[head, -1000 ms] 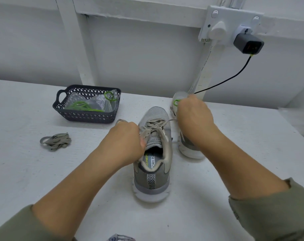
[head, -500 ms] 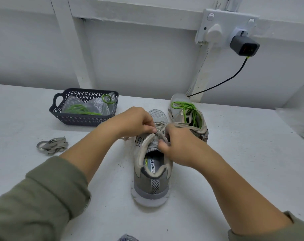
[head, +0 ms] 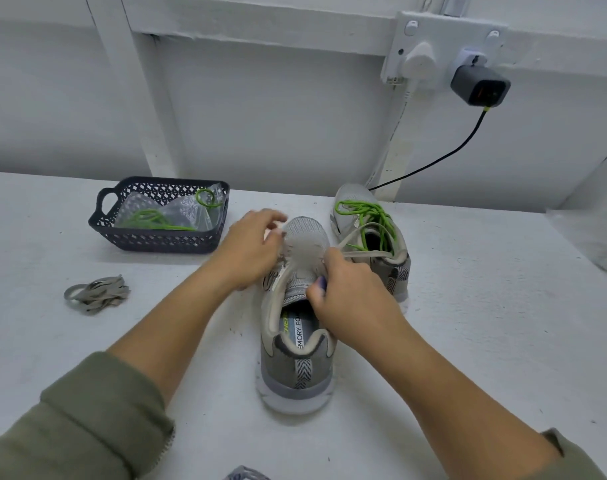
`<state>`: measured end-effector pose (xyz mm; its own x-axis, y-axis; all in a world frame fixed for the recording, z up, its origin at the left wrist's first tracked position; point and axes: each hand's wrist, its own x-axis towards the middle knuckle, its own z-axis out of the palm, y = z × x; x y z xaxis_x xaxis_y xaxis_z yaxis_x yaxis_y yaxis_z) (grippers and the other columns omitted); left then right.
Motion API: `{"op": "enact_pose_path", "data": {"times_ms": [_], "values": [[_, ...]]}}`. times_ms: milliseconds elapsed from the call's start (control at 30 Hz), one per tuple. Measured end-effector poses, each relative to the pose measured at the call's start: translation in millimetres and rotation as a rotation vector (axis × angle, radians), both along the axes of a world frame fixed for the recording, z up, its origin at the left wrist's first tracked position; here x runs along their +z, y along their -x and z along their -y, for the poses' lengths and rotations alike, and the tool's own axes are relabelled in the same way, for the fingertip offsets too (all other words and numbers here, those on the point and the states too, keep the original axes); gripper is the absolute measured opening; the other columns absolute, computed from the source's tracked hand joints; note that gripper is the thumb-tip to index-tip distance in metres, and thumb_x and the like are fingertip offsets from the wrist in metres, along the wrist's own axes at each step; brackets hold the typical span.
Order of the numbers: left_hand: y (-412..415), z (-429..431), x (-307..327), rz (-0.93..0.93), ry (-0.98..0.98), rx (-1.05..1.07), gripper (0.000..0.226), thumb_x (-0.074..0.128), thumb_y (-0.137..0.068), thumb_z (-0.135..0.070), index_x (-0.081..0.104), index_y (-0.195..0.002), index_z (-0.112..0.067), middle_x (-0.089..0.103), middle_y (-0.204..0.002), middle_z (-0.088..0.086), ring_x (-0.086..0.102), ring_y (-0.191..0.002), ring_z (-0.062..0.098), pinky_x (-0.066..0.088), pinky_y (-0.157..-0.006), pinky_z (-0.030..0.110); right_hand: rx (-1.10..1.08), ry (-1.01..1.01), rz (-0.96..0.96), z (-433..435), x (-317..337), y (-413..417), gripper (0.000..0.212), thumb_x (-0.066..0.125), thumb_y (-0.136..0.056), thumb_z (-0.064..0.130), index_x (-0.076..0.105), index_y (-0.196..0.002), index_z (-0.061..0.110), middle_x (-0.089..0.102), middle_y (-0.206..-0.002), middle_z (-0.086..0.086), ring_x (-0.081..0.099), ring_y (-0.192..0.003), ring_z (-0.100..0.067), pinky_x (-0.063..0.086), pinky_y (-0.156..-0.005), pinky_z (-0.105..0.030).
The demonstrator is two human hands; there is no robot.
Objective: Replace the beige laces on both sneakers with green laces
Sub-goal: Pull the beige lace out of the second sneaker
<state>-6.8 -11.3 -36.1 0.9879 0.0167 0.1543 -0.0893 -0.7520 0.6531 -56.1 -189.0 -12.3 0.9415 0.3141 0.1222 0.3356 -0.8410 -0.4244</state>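
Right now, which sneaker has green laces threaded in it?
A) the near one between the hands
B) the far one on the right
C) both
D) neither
B: bright green laces cross the far sneaker, while the near sneaker shows only a beige lace, pinched by the right hand.

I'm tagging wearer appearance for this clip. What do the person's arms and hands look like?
Both arms wear olive-green fabric sleeves: the left sleeve and right sleeve stop short of the wrists, leaving the forearms bare. The left hand and right hand are ungloved, with no watch, bracelet or ring visible. A purple-blue spot on a right fingertip may be nail polish.
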Motion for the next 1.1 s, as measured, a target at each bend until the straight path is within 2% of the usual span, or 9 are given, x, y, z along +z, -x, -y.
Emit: {"op": "enact_pose_path", "data": {"times_ms": [100, 233, 333, 400, 467, 533, 767, 967, 1100], "values": [[0.1, -5.1, 22.4, -0.077, -0.113, -0.245, 0.02, 0.055, -0.095, -0.034, 0.072, -0.105, -0.03, 0.067, -0.106, -0.008, 0.059, -0.099, 0.008, 0.045, -0.086, 0.024, -0.029, -0.03, -0.008, -1.2, 0.7, 2.4, 0.012, 0.045, -0.091, 0.023, 0.035, -0.089, 0.016, 0.047, -0.078, -0.004, 0.045, -0.074, -0.029, 0.032, -0.06, -0.033], [4.0, -1.3, 34.3, -0.231, 0.255, -0.191, 0.042, 0.033, -0.089, -0.026, 0.071, -0.072, -0.018, 0.072, -0.101, -0.005, 0.062, -0.101, 0.009, 0.042, -0.084, 0.019, -0.077, -0.058, -0.01, -1.8, 1.1, 5.4, 0.012, 0.045, -0.092, 0.023, 0.035, -0.09, 0.016, 0.044, -0.076, -0.003, 0.043, -0.071, -0.028, 0.031, -0.059, -0.033], [2.6, 2.4, 33.0, -0.271, 0.323, -0.094, 0.066, 0.026, -0.084, -0.063, 0.065, -0.063, -0.014, 0.07, -0.105, -0.002, 0.059, -0.107, 0.017, 0.037, -0.093, 0.03, -0.088, -0.073, -0.015, -2.3, 0.4, 6.5, 0.011, 0.045, -0.092, 0.023, 0.035, -0.09, 0.017, 0.042, -0.072, 0.0, 0.043, -0.07, -0.028, 0.03, -0.059, -0.033], [5.6, 6.0, 31.3, -0.252, 0.168, -0.062, 0.078, 0.04, -0.07, -0.088, 0.064, -0.066, -0.013, 0.071, -0.091, 0.0, 0.064, -0.089, 0.016, 0.045, -0.083, 0.033, -0.096, -0.086, -0.025, -2.4, 0.3, 6.5, 0.011, 0.045, -0.092, 0.023, 0.035, -0.09, 0.017, 0.041, -0.071, 0.001, 0.043, -0.07, -0.028, 0.031, -0.059, -0.033], [6.6, 8.9, 31.4, -0.194, -0.036, -0.066, 0.061, 0.062, -0.062, -0.081, 0.068, -0.07, -0.021, 0.069, -0.081, -0.007, 0.062, -0.076, 0.008, 0.048, -0.069, 0.028, -0.096, -0.085, -0.027, -2.4, 0.3, 6.7, 0.012, 0.045, -0.092, 0.023, 0.035, -0.09, 0.018, 0.042, -0.073, 0.0, 0.043, -0.07, -0.027, 0.03, -0.059, -0.033], [3.6, 9.9, 37.8, -0.195, -0.113, -0.1, 0.043, 0.072, -0.061, -0.071, 0.073, -0.07, -0.029, 0.072, -0.086, -0.008, 0.065, -0.083, 0.006, 0.052, -0.077, 0.029, -0.101, -0.086, -0.027, -2.3, 0.4, 7.1, 0.012, 0.045, -0.092, 0.023, 0.034, -0.091, 0.018, 0.04, -0.071, 0.001, 0.042, -0.07, -0.027, 0.03, -0.059, -0.033], [0.0, 23.7, 54.0, -0.168, -0.429, -0.11, 0.024, 0.073, -0.081, -0.041, 0.07, -0.068, -0.022, 0.073, -0.098, -0.003, 0.063, -0.094, 0.015, 0.051, -0.085, 0.033, -0.14, -0.082, -0.031, -2.9, 0.2, 8.8, 0.012, 0.044, -0.093, 0.024, 0.035, -0.091, 0.016, 0.034, -0.065, 0.004, 0.041, -0.069, -0.027, 0.03, -0.06, -0.033], [7.2, 2.9, 38.3, -0.057, -0.492, 0.47, 0.024, 0.052, -0.096, -0.024, 0.06, -0.114, -0.01, 0.055, -0.12, 0.011, 0.048, -0.115, 0.033, 0.044, -0.086, 0.045, -0.14, -0.086, -0.034, -2.0, -0.7, 8.5, 0.012, 0.043, -0.093, 0.024, 0.036, -0.092, 0.014, 0.04, -0.071, -0.001, 0.044, -0.07, -0.029, 0.033, -0.061, -0.033], [8.2, 10.5, 29.0, -0.056, -0.227, 0.217, 0.029, 0.047, -0.099, -0.031, 0.056, -0.126, -0.028, 0.054, -0.129, 0.001, 0.036, -0.126, 0.03, 0.034, -0.1, 0.045, -0.139, -0.076, -0.037, -4.4, -0.1, 8.2, 0.012, 0.044, -0.093, 0.024, 0.035, -0.092, 0.015, 0.037, -0.069, 0.0, 0.042, -0.07, -0.028, 0.031, -0.061, -0.033]]}}
